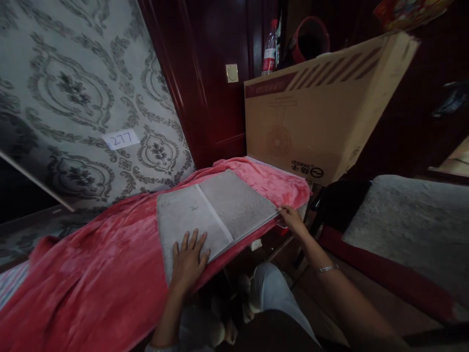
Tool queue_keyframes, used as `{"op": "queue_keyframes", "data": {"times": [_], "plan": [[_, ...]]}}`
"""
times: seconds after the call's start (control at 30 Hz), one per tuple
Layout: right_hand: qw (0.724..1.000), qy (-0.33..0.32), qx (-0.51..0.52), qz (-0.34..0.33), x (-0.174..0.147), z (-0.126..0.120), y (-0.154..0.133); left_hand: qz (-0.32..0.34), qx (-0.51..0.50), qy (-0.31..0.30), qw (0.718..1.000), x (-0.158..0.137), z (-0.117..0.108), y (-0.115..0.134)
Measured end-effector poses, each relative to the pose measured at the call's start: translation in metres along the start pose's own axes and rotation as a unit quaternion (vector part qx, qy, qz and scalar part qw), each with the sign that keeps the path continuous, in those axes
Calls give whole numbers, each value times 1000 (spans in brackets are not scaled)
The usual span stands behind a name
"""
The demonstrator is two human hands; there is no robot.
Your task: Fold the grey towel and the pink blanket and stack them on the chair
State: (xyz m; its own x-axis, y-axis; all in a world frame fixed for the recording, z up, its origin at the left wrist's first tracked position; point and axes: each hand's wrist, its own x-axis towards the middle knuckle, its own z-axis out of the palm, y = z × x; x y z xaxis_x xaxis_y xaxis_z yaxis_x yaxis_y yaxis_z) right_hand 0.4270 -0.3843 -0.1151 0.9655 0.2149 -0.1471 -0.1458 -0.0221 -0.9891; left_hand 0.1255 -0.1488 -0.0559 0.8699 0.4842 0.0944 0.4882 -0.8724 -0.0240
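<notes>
A flat grey folding panel point(238, 200) with a paler strip across its middle lies on a red plush blanket point(106, 249). It seems to have more than one layer along its near edge. My left hand point(189, 259) rests palm down on its near left part, fingers spread. At the right corner, my right hand point(291, 218) grips the panel's edge between thumb and fingers; the thumb is partly hidden.
A large cardboard box point(308, 112) stands upright behind the blanket. Past it are a red-capped bottle point(270, 49) and a dark red cylinder point(311, 39). To the right is a chair with a grey cushion point(410, 230). A paper marked 277 point(122, 139) is on the patterned wall.
</notes>
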Motion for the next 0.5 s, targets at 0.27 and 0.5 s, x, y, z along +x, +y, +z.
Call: {"op": "queue_keyframes", "data": {"times": [0.27, 0.5], "plan": [[987, -38, 116, 101, -12, 12, -8, 5, -17, 21, 1000, -1, 4, -2], [990, -44, 90, 98, -15, 29, -18, -3, -24, 10, 1000, -2, 1, 0]]}}
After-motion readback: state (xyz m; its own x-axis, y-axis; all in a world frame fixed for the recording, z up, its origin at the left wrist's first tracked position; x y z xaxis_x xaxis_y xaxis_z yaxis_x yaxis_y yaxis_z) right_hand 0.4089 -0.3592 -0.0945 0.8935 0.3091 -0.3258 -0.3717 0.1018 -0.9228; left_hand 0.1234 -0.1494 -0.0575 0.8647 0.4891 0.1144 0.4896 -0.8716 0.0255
